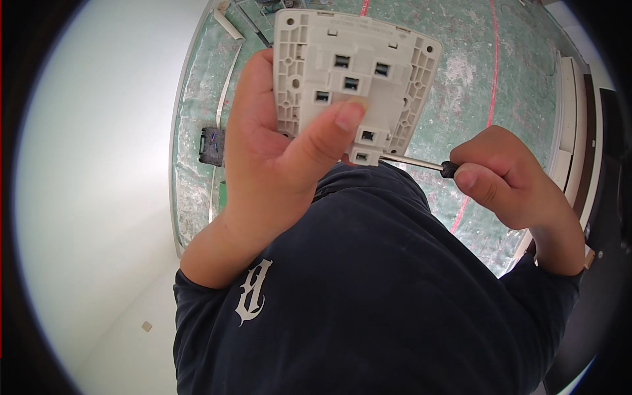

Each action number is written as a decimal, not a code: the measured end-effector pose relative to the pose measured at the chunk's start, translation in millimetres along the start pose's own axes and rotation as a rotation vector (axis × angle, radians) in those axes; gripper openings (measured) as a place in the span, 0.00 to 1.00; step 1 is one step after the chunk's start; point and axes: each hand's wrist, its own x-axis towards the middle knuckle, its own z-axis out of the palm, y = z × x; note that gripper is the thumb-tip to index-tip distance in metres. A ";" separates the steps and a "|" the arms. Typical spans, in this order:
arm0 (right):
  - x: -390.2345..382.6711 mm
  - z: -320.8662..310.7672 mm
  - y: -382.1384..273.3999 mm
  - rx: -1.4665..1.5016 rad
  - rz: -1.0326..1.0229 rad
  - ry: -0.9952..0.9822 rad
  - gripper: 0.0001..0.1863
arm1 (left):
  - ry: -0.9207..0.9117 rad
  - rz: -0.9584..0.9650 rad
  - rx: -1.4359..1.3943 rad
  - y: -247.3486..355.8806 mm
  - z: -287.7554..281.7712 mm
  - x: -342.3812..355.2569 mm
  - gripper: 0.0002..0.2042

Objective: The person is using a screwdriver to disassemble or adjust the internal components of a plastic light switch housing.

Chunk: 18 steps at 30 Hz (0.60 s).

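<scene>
A white square plastic wall plate [411, 72], its back turned up with several square dark openings and ribbed sides, is held up at the top middle. My left hand [270, 158] grips it from the left, thumb pressed on its middle. My right hand [500, 174] is closed round the black handle of a screwdriver [415, 161]. The metal shaft reaches to the small block at the plate's lower edge; the tip's exact contact cannot be made out.
Beyond my hands is a green, scuffed floor covering [461, 92] with red lines. A dark open case [212, 146] and a pale strip [227, 23] lie on it at left. A white wall [92, 158] fills the left side; a pale frame [565, 118] and dark panel stand at right.
</scene>
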 end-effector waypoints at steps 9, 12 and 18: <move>-0.5 14.1 -2.1 -0.942 -0.221 0.215 0.17 | 0.044 -0.124 -0.109 -5.9 1.9 -4.0 0.20; 2.9 20.6 3.1 -1.150 -0.338 0.391 0.19 | 0.093 -0.173 -0.180 -3.3 4.0 0.7 0.20; 4.3 16.3 -2.5 -0.721 -0.127 0.211 0.20 | 0.118 -0.092 -0.095 -4.2 -1.3 -2.4 0.20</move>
